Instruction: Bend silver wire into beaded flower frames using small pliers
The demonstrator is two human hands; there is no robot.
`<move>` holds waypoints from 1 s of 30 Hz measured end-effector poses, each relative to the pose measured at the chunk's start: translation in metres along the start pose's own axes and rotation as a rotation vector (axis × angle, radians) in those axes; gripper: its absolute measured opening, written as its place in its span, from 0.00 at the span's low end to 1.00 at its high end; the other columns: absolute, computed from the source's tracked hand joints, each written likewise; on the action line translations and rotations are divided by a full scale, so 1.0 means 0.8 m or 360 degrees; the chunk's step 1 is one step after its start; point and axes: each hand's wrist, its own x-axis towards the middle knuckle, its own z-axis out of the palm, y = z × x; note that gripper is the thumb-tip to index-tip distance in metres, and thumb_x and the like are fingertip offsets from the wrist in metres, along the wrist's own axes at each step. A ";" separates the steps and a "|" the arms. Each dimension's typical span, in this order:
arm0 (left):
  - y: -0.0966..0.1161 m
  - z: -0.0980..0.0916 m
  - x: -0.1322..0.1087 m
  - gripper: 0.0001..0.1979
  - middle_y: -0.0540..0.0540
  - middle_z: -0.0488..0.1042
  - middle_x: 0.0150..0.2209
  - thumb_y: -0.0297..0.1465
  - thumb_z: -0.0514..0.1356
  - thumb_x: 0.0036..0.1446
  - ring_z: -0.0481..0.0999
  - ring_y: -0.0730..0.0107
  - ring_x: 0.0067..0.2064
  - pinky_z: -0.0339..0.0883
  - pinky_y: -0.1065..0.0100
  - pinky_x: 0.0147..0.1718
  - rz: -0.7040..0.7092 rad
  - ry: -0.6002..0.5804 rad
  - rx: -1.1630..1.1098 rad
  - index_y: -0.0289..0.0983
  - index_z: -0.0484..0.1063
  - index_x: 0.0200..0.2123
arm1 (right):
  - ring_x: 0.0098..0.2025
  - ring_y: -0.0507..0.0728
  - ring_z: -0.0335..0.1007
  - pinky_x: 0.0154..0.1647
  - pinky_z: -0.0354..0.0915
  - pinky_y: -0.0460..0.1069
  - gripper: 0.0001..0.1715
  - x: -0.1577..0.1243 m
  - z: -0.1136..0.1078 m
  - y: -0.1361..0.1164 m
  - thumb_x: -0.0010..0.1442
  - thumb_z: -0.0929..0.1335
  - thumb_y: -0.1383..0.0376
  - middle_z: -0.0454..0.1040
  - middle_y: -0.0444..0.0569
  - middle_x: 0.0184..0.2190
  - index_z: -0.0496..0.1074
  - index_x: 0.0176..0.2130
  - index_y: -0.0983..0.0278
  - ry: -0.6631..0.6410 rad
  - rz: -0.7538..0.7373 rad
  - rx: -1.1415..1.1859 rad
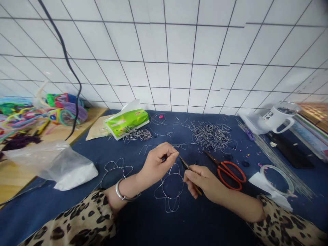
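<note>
My left hand [157,161] is closed in a pinch on the top of a thin wire flower frame [170,188] that lies on the dark blue cloth [143,222]. My right hand [202,181] is wrapped round small dark pliers [185,163] whose tip points up-left at the pinched wire. A second wire flower frame [116,171] lies just left of my left wrist, which wears a silver bangle.
Red-handled scissors [229,171] lie right of my right hand. Piles of bent wire pieces [210,135] sit behind, with a green tissue pack [127,122], a white mug [279,118], straight wires [279,160], a tape ring [278,179], a plastic bag [55,164] and coloured pipe cleaners [38,112].
</note>
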 end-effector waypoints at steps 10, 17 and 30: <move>-0.002 0.006 -0.004 0.06 0.48 0.68 0.27 0.26 0.56 0.56 0.67 0.73 0.31 0.63 0.67 0.34 0.0099 0.0105 0.0053 0.36 0.67 0.27 | 0.17 0.48 0.63 0.19 0.59 0.43 0.19 -0.003 0.006 0.000 0.59 0.62 0.52 0.66 0.40 0.18 0.64 0.30 0.66 -0.0052 0.0057 0.0294; -0.001 0.008 -0.005 0.04 0.48 0.70 0.28 0.24 0.57 0.55 0.69 0.73 0.32 0.64 0.67 0.35 0.0218 0.0110 0.0109 0.36 0.70 0.29 | 0.17 0.48 0.63 0.19 0.60 0.44 0.19 -0.003 0.006 0.003 0.59 0.62 0.52 0.66 0.41 0.19 0.64 0.30 0.66 -0.0041 0.0045 0.0373; -0.011 0.011 -0.011 0.06 0.46 0.73 0.33 0.21 0.59 0.53 0.73 0.73 0.36 0.69 0.70 0.34 0.0518 0.0198 0.0263 0.36 0.70 0.34 | 0.16 0.48 0.62 0.17 0.58 0.43 0.18 -0.006 0.011 0.003 0.59 0.62 0.53 0.65 0.40 0.17 0.64 0.30 0.66 -0.0014 0.0002 0.0398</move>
